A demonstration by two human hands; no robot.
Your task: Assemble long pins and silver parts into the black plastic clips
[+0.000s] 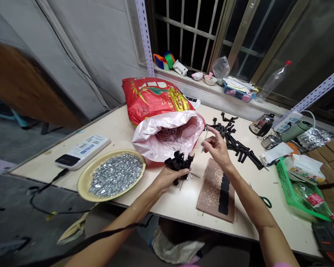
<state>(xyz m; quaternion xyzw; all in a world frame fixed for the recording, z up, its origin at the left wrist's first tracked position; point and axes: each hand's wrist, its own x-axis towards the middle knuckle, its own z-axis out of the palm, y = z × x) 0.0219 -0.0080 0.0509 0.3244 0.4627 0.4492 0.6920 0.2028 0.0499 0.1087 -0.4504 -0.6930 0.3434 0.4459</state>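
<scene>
My left hand is closed around a bunch of black plastic parts, with thin metal pins sticking out of it at several angles. To the right of the bunch, my right hand pinches a slim metal pin between thumb and fingers. Just behind both hands lies a red plastic sack, its pale mouth open towards me. Inside it is a heap of long thin metal pins. More black plastic parts are scattered on the table beyond my right hand.
A yellow dish of small metal washers stands at left beside a white power bank. Below my right hand lies a brown board with black pads. Green-handled scissors and a green basket are at right. The table edge runs in front.
</scene>
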